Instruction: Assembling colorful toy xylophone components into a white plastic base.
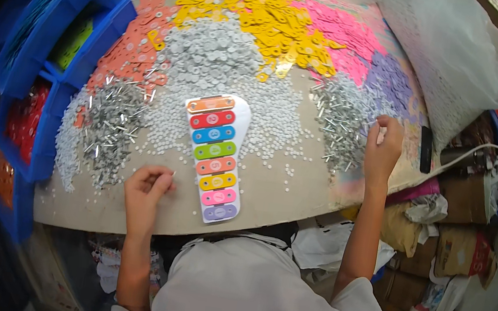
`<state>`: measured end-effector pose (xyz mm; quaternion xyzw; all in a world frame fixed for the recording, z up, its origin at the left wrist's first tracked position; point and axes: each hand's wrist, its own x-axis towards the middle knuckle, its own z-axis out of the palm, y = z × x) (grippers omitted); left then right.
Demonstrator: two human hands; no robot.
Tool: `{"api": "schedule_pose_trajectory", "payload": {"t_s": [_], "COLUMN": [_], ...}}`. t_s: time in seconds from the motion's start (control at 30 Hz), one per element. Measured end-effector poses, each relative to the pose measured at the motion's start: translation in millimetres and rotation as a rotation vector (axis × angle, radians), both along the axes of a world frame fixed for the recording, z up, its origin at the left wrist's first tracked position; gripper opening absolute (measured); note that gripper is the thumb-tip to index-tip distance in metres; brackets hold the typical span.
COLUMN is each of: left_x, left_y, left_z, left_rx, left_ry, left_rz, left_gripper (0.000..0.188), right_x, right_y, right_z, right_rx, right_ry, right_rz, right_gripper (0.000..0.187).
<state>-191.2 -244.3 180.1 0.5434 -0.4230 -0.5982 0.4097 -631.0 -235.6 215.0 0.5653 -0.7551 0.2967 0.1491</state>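
A toy xylophone (pixel 244 116) with a white base and several coloured bars lies on the table in front of me, its wide end away from me. The orange bar (pixel 210 105) at that far end looks slightly askew. Just left of its narrow end is my left hand (pixel 146 190), fingers curled and thumb against the forefinger, with a tiny pale speck at the tips. My right hand (pixel 384 147) is closed in a pinch at the right edge of a heap of metal pins (pixel 343 131); what its fingers hold is too small to make out.
Small white rings (pixel 273 120) are scattered around the xylophone, with a grey-white heap of caps (pixel 213 50) behind. More pins (pixel 111 128) lie at left. Orange, yellow (pixel 276 18), pink and purple bars spread along the back. Blue bins (pixel 64 121) stand left; a white sack (pixel 457 51) and black phone-like object (pixel 425 149) right.
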Motion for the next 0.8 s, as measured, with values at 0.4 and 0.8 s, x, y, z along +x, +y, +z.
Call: {"api": "schedule_pose_trajectory", "payload": {"t_s": [0.4, 0.8], "left_x": [-31.7, -41.0], "left_y": [-111.5, -127.7], "left_z": [4.0, -7.8], "left_rx": [0.063, 0.022], "left_ry": [0.29, 0.165], "left_rz": [-0.193, -0.286], "left_gripper": [0.017, 0.014], "right_x": [157.3, 167.0], "right_y": [-82.8, -101.7], "right_z": [-5.6, -16.0], "right_rx": [-0.049, 0.073], "right_ry": [-0.276, -0.122], "right_rz": [0.734, 0.839], "right_gripper": [0.015, 0.012]}}
